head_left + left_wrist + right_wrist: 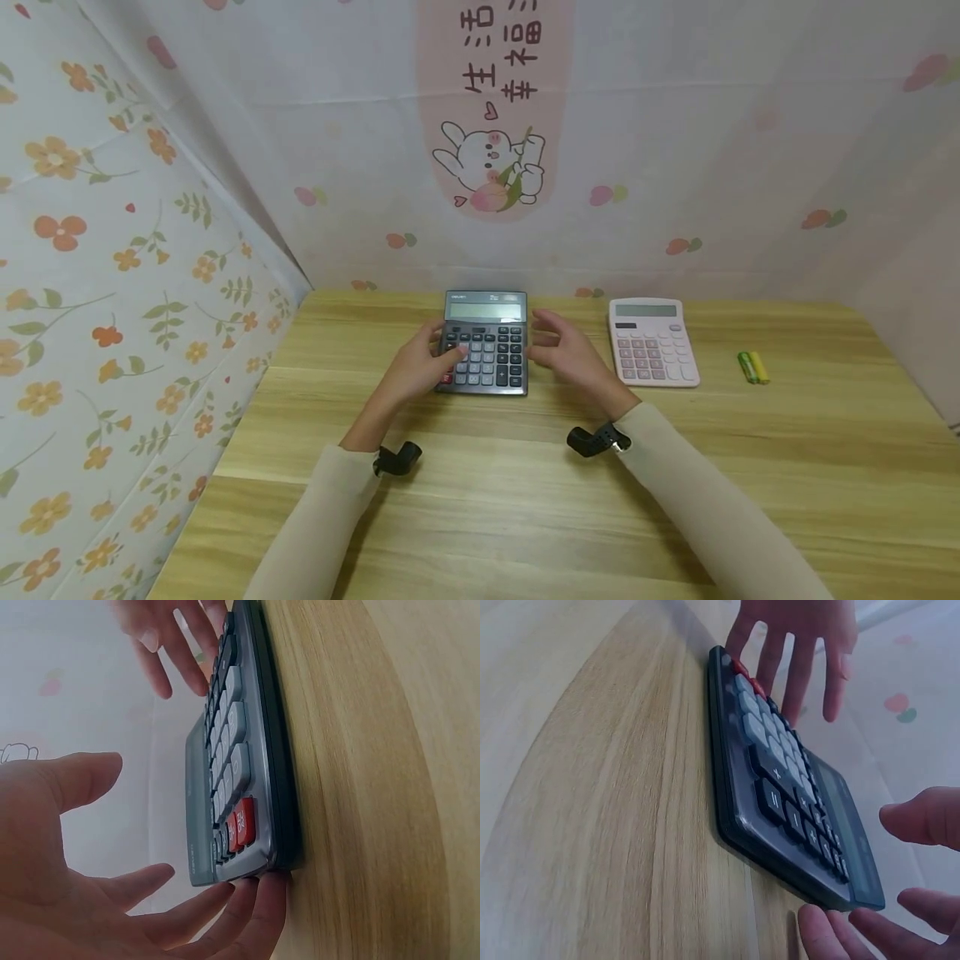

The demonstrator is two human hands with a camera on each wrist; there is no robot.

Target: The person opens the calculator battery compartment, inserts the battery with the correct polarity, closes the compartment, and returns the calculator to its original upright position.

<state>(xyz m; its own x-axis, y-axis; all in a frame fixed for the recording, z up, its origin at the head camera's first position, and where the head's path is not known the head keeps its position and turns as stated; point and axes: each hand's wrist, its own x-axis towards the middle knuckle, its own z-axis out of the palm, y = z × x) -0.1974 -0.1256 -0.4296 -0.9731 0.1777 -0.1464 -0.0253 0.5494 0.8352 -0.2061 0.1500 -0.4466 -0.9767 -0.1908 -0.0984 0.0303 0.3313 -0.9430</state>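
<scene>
A dark grey desk calculator (513, 390) lies flat on the wooden table, its display at the far end. At its left edge is my left hand (414, 367), fingertips touching the side of the case. In the left wrist view the thumb of that hand is raised, apart from the keys, above the calculator (279, 802). My right hand (568, 353) is beside the right edge with its fingers loosely spread. The right wrist view shows its fingertips (819, 926) close to the case, the thumb lifted; whether they touch cannot be told.
To the right, a pink and white calculator (684, 371) lies on the table (480, 500). Farther right are two small batteries, one green (747, 367) and one yellow (760, 367). A printed cloth (337, 167) hangs along the table's back edge, and a floral one (150, 333) on the left.
</scene>
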